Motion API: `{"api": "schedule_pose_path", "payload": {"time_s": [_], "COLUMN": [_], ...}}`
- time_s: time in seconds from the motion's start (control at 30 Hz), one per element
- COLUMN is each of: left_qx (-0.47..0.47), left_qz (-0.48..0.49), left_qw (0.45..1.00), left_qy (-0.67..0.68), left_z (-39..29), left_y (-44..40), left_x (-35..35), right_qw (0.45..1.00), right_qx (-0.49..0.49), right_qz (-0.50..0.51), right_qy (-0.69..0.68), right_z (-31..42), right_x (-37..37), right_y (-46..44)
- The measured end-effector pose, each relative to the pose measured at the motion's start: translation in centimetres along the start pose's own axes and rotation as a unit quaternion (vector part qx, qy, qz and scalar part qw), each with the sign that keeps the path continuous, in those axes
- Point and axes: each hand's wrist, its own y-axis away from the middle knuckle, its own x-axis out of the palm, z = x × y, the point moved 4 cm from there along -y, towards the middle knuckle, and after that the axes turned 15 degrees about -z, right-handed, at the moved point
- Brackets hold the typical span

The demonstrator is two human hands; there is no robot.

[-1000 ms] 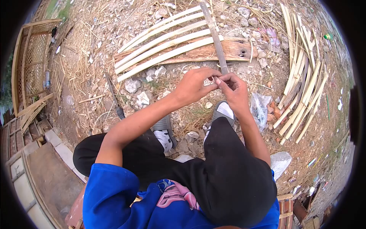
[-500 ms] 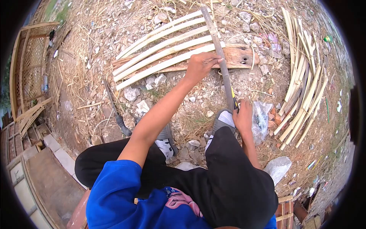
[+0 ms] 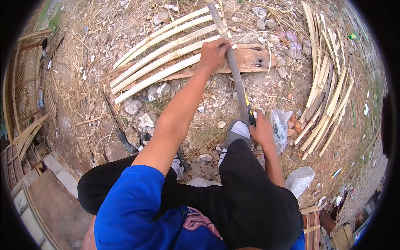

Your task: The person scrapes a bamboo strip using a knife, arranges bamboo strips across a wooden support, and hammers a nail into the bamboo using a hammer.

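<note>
A long flat metal blade with a yellow and black handle lies across the ends of several pale wooden strips, which rest on a weathered plank. My left hand is closed, its fingers pinched at the blade's edge near the strip ends; what they hold is too small to make out. Beside my foot, my right hand is at the black end of the handle, fingers bent around it and partly hidden.
A pile of pale strips lies on the right. Near it are a clear plastic bag and a pale stone. A dark-handled blade lies left of my feet. Rubble and straw cover the ground around.
My hands were together near the blade's middle and have parted. The left went up to the strips; the right came down to the handle. The view has shifted slightly.
</note>
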Motion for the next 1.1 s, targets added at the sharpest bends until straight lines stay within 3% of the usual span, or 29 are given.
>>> {"api": "schedule_pose_path", "payload": {"time_s": [0.13, 0.53, 0.63, 0.87, 1.1], "left_qx": [-0.005, 0.028, 0.029, 0.021, 0.016], "left_qz": [0.012, 0.023, 0.027, 0.043, 0.027], "left_qw": [1.000, 0.999, 0.999, 0.999, 0.999], "left_qy": [0.003, -0.005, 0.007, -0.003, 0.023], "left_z": [0.4, 0.4, 0.6, 0.8, 0.4], "left_y": [-0.3, -0.3, -0.2, -0.2, -0.1], "left_x": [-0.1, -0.6, -0.7, -0.8, -0.7], "right_qw": [0.999, 0.998, 0.991, 0.999, 1.000], "right_qx": [0.033, 0.008, 0.069, 0.006, 0.018], "right_qz": [0.030, 0.024, 0.079, 0.033, -0.021], "right_qy": [-0.015, -0.062, -0.083, -0.032, 0.011], "right_z": [-0.5, -0.5, -0.8, -2.1, -1.8], "right_x": [0.3, 0.5, -0.2, 0.4, -0.3], "right_y": [-0.3, 0.3, -0.4, 0.3, 0.6]}}
